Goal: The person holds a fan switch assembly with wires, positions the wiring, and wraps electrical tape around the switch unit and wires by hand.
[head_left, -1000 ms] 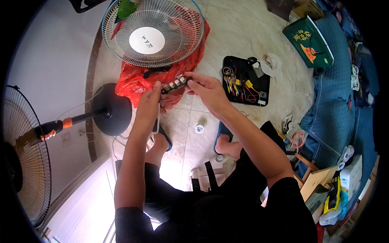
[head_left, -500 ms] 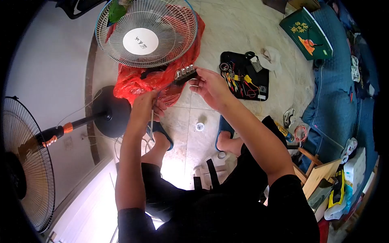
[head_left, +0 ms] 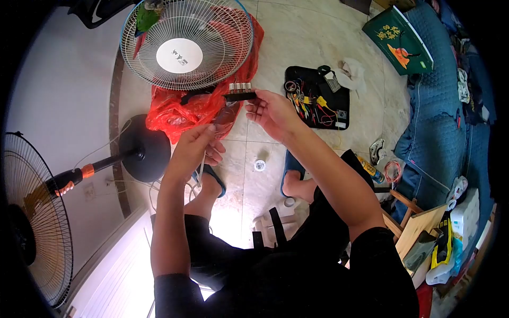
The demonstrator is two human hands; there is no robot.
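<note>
My right hand (head_left: 269,112) holds one end of a small black strip (head_left: 239,97) with several silvery pieces standing up along its top edge. The strip is above a red plastic bag (head_left: 183,112), just below the round fan grille (head_left: 212,66). To the left and lower, my left hand (head_left: 200,147) has its thumb and fingers bent, apart from the strip; a pale cable hangs beneath it. What its fingertips pinch, if anything, is too small to name.
An open black tool case (head_left: 316,119) lies on the tiled floor. A standing fan (head_left: 40,212) is at the left, its round base (head_left: 142,151) by the wall. A green box (head_left: 400,42) leans near blue fabric at the right. A green bird (head_left: 147,18) perches on the grille.
The black strip has turned from slanting to nearly level. My left hand has moved slightly down. The bird's head now shows at the top edge.
</note>
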